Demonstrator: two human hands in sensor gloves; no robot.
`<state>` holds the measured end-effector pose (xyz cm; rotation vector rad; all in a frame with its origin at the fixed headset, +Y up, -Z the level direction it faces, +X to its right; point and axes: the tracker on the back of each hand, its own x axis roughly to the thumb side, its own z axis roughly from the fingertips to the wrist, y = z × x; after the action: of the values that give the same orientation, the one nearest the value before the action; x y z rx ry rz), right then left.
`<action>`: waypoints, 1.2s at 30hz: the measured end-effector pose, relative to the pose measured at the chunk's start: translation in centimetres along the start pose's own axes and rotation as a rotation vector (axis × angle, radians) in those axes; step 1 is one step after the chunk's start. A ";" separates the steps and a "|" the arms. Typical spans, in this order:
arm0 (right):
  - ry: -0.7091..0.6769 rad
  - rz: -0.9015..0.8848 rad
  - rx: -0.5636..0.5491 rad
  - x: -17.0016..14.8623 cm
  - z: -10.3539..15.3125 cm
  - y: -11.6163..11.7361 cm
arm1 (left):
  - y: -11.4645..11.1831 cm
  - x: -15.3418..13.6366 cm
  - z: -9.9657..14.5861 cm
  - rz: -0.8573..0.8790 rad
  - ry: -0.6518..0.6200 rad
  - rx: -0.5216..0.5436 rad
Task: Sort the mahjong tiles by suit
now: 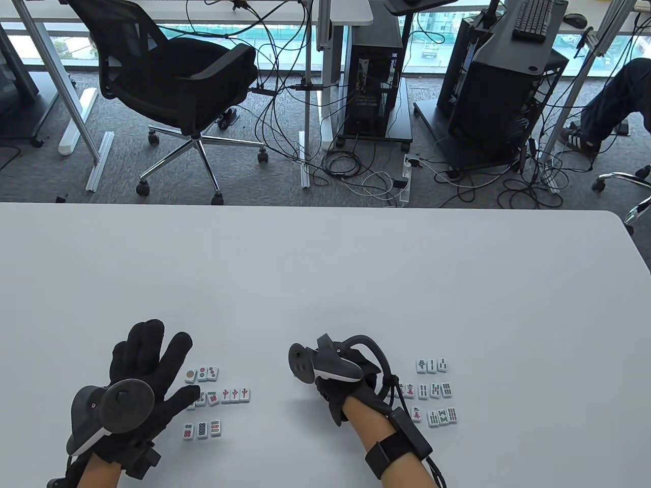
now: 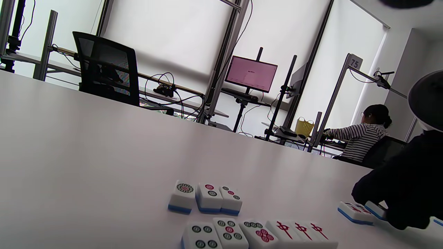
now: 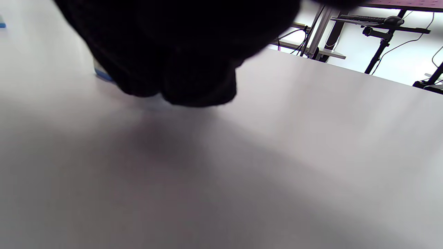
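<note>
Near the table's [image 1: 325,264] front edge, the mahjong tiles lie face up in two clusters, well apart. Toward the front left corner sits the circle-suit cluster [image 1: 216,401]: three short rows, with three red-dragon tiles [image 1: 235,394] ending the middle row. The left hand [image 1: 145,378] lies flat beside it with fingers spread, thumb tip touching the left end of the middle row, gripping nothing. Toward the front right sits the bamboo and character cluster [image 1: 432,391], also in rows. The right hand [image 1: 351,389] reaches to that cluster's left side, fingers curled down over a tile; the right wrist view shows only dark glove tips above a pale blur, so whether they pinch a tile I cannot tell.

Judging from this, sorting is well along and the step in hand is tidying a character tile [image 1: 410,390] into line. To do it well, take one tile by its short sides, lift or slide it without nudging neighbours, and set it flush in its own suit's row. The red-dragon tiles probably deserve a separate place from the circles.
</note>
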<state>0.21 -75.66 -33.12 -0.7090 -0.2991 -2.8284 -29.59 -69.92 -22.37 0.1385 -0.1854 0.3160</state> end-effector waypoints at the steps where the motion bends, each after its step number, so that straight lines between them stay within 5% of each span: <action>1: -0.001 0.003 0.002 0.2 -0.1 0.0 | 0.0 0.0 0.0 0.000 0.000 0.000; 12: -0.017 0.006 -0.033 0.3 0.6 -0.1 | 0.0 -0.1 0.1 0.004 -0.001 0.001; 20: 0.093 -0.006 -0.014 -4.8 4.1 -1.5 | 0.0 0.0 0.1 0.003 -0.006 0.000; 28: 0.183 0.026 0.136 -8.8 7.2 0.9 | 0.0 0.0 0.1 -0.002 -0.009 -0.002; 36: 0.176 0.111 0.157 -8.7 6.9 3.6 | -0.3 0.1 0.1 -0.010 -0.006 -0.019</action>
<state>11.71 -76.07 -30.84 -0.4278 -0.4314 -2.7022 -29.41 -70.18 -22.25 0.1217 -0.1938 0.3041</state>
